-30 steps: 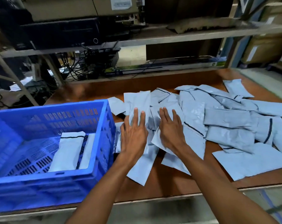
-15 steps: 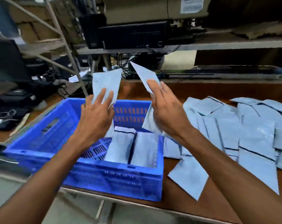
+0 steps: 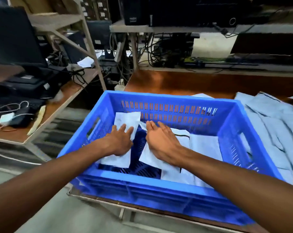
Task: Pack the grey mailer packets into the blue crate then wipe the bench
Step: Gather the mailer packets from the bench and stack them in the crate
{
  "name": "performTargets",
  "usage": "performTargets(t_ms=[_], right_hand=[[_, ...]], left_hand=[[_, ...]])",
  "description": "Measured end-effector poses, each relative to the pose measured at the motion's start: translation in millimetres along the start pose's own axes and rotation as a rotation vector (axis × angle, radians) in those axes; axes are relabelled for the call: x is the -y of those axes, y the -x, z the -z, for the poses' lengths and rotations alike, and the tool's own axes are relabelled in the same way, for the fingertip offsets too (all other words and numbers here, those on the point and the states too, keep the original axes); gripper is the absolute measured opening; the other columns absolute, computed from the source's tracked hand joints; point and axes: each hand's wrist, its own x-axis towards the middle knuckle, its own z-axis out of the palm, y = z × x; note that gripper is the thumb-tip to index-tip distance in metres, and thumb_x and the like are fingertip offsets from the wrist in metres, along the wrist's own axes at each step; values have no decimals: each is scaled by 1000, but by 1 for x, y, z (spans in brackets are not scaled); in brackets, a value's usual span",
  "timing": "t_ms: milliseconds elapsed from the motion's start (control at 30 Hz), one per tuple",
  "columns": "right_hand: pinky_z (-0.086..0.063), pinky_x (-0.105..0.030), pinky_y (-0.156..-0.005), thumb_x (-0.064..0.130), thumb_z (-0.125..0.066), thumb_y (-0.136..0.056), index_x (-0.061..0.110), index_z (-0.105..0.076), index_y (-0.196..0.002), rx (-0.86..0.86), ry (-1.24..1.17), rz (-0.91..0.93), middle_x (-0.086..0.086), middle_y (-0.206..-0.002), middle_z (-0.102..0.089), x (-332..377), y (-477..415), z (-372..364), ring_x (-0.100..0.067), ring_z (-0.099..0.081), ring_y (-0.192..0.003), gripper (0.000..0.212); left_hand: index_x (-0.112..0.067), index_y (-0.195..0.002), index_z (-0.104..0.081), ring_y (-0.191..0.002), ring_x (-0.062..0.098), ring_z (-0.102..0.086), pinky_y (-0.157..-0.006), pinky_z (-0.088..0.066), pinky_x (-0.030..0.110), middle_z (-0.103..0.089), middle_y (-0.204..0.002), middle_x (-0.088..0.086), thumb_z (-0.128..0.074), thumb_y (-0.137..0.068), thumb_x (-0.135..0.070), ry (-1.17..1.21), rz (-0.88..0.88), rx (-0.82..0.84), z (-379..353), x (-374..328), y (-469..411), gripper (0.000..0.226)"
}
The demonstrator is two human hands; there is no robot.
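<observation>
Both forearms reach in from the near edge, over the front wall of the blue crate (image 3: 159, 180). The crate sits at the left end of the bench (image 3: 176, 81), its near corner at the bench edge.

My left hand (image 3: 119, 142) is inside the crate, left of centre. Its fingers (image 3: 124, 128) are straight and slightly spread, lying flat on top of the left packet (image 3: 127, 119), a grey mailer that runs lengthwise away from me along the crate floor. Thumb hidden. No curl seen: the hand rests on the packet and does not pinch it.

My right hand (image 3: 161, 142) is just beside it, also inside the crate, over the right packet (image 3: 149, 158), which lies tilted with one corner poking out past my fingertips. These fingers (image 3: 162, 126) are lightly bent. Thumb not visible, so I cannot tell whether this hand pinches the packet or only lies on it.

Bare slotted crate floor shows between the two packets. Right of my right hand, the stacked packets (image 3: 204, 148) lie flat against the right side of the crate.

Beyond the crate's right wall, the loose pile (image 3: 273, 120) of grey mailers is spread on the bench, overlapping.

Further off: a side table (image 3: 61, 98) at left with dark equipment, and a shelf (image 3: 176, 28) with cables (image 3: 159, 52) hanging below. Details blurred.
</observation>
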Motion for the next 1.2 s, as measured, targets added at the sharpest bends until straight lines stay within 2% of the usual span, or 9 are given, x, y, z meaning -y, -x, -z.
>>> performTargets(t_ms=[133, 200, 300, 433, 767, 867, 1000, 1100, 1200], right_hand=[[-32, -58, -108, 30, -19, -97, 0, -31, -144, 211, 21, 86, -28, -148, -30, 10, -13, -36, -49, -29, -135, 57], [-25, -58, -112, 42, -3, -94, 5, -31, -145, 320, 11, 101, -29, -151, -25, 11, -15, -43, -46, -23, -140, 69], [-6, -51, -121, 51, -22, -98, 12, -3, -156, 423, 30, 70, -17, -163, 4, 4, -23, -48, -37, 4, -150, 72], [11, -53, -118, 61, -34, -96, 27, 17, -154, 549, 218, 133, -4, -160, 26, -12, -25, -63, -34, 21, -147, 84], [6, -54, -119, 65, -29, -96, 24, 17, -154, 561, 133, 36, -8, -160, 26, -3, -29, -64, -42, 18, -146, 84], [1, -56, -119, 59, -31, -99, 19, 2, -157, 445, 143, 115, -9, -164, 9, -18, -32, -29, -38, 4, -150, 78], [-21, -54, -115, 38, -46, -99, 23, -36, -147, 62, 92, 128, -5, -156, -33, -70, -17, 43, -28, -36, -140, 51], [-28, -46, -112, 22, -46, -93, 23, -52, -135, -168, 112, 24, -4, -138, -56, -125, 17, 97, -25, -52, -127, 42], [-45, -43, -100, 29, -42, -86, 23, -61, -125, -398, 20, -102, -5, -127, -65, -184, 68, 144, -28, -59, -115, 44]], left_hand=[[-6, -157, 0, -150, 38, -3, -119, -16, 48, 10, -163, 16, -24, -106, -43, -104, -64, 200, -8, 2, -7, 67], [-7, -156, 6, -150, 35, -7, -119, -19, 44, 17, -162, 15, -24, -104, -52, -106, -89, 303, -5, 6, -9, 75], [-13, -154, 18, -148, 40, -16, -116, -26, 44, 27, -159, 16, -38, -96, -64, -158, -129, 340, -13, 19, -24, 96], [-19, -152, 25, -150, 38, 2, -117, -21, 52, 34, -157, 6, -48, -87, -73, -266, -191, 391, -27, 24, -32, 112], [-22, -152, 23, -151, 31, 6, -116, -24, 53, 32, -158, 1, -46, -84, -76, -319, -225, 335, -27, 33, -40, 112], [-23, -154, 17, -152, 30, 1, -116, -24, 54, 23, -162, 0, -42, -86, -76, -261, -221, 235, -8, 28, -39, 105], [-24, -157, -9, -146, 31, -24, -113, -31, 53, -8, -165, 4, -44, -92, -66, -142, -281, -168, 52, -6, -26, 85], [-20, -150, -32, -131, 36, -42, -104, -40, 53, -32, -154, 9, -51, -93, -56, 74, -377, -482, 96, -60, -9, 69], [-20, -142, -43, -125, 36, -47, -101, -43, 49, -43, -145, 9, -55, -93, -49, 208, -468, -672, 136, -140, 4, 58]])
